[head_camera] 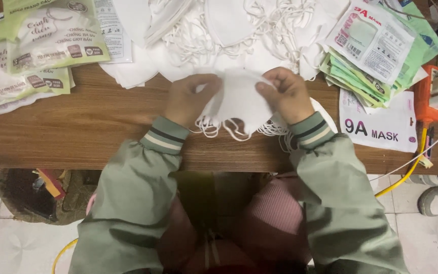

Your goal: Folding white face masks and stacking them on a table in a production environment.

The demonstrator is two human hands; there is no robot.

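— Packages first: where, what shape, what colour?

— Flat pale-green printed pouches with white masks inside (pixel 36 45), stacked at far left of brown wooden tabletop (pixel 92 127). Green-and-white flat packets in a fanned stack (pixel 381 50) at far right; below, a white rectangular sleeve with dark lettering (pixel 381 124). Loose heap of white masks with thin ear loops (pixel 229 30) along the far edge between.

— And the folded white fabric mask (pixel 239 101)?

— Held above the table's near edge, stretched between both hands, loops dangling below.

— Hands?

— Left hand (pixel 186 99) curled, pinching the mask's left edge. Right hand (pixel 290 94) closed, thumb and fingers gripping the right edge.
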